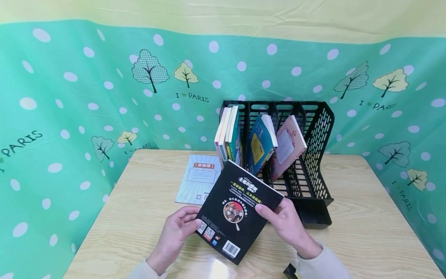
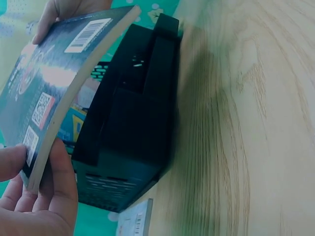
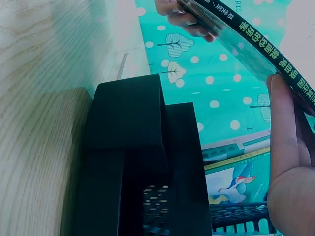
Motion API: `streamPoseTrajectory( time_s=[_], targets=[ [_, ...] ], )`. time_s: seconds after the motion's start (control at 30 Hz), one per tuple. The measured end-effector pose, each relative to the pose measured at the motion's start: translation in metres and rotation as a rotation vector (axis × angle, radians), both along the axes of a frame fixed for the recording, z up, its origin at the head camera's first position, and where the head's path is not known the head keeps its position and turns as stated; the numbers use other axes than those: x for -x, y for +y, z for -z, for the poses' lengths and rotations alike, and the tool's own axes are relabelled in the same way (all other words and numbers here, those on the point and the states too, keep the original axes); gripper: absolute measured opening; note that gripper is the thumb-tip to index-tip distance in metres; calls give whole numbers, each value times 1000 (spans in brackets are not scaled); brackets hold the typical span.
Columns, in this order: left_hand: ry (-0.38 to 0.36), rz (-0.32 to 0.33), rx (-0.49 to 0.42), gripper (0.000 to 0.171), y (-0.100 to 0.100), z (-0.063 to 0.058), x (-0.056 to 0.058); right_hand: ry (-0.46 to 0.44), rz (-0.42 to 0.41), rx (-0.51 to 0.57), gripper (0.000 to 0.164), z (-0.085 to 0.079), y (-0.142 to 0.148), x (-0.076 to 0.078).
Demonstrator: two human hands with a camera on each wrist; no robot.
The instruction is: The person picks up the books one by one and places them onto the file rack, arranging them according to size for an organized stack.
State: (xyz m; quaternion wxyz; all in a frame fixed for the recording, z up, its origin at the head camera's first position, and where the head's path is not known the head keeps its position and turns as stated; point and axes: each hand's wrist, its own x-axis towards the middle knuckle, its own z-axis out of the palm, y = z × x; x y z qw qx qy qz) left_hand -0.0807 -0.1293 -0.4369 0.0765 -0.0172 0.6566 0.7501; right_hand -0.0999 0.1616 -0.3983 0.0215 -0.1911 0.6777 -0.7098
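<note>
Both hands hold a black book (image 1: 240, 213) tilted above the table, its back cover with a barcode and a round picture facing up. At its lower left corner the left hand (image 1: 177, 232) pinches it, thumb on the cover and fingers underneath, as the left wrist view also shows. The right hand (image 1: 289, 224) grips the opposite edge, thumb on top. Yellow-green lettering runs along the spine (image 3: 263, 42) in the right wrist view. Just behind the book stands a black file rack (image 1: 313, 186), partly hidden by it.
Several thin books (image 1: 228, 133) stand in the rack's left slot, then a blue book (image 1: 259, 145) and a pink book (image 1: 287, 149) lean in other slots. A light blue book (image 1: 195, 180) lies flat left of the rack. Near the right sleeve lies a small black object (image 1: 290, 270).
</note>
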Motion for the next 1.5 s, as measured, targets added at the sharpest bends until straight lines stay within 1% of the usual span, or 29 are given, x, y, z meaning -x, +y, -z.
streamPoseTrajectory(
  time_s=[0.13, 0.3, 0.4, 0.5, 0.6, 0.83, 1.07, 1.27, 1.4, 1.5],
  targets=[
    [-4, 4, 15, 38, -1, 0, 0, 39, 18, -7, 32, -2, 3, -2],
    [-25, 7, 3, 37, -3, 3, 0, 23, 42, -17, 34, -4, 7, -4],
    [-14, 18, -16, 37, -5, 6, 1, 6, 58, -23, 34, -5, 9, -6],
    [16, 49, -23, 39, -6, 9, 1, 2, 71, -22, 35, -5, 11, -7],
    [26, 68, -30, 40, -6, 10, 2, 4, 80, -23, 35, -5, 13, -8],
    [11, 75, -24, 44, -6, 9, 2, 44, 89, -40, 35, -7, 19, -11],
    [-6, 83, -1, 41, -7, 7, 3, 108, 94, -6, 36, -9, 26, -12],
    [28, 52, 24, 31, -10, 7, 5, 127, 147, -48, 34, -11, 32, -14],
    [33, 4, 43, 31, -12, 5, 9, 134, 163, -34, 33, -13, 37, -16],
    [17, -38, 69, 29, -15, 3, 14, 153, 152, -6, 35, -15, 43, -16]
  ],
)
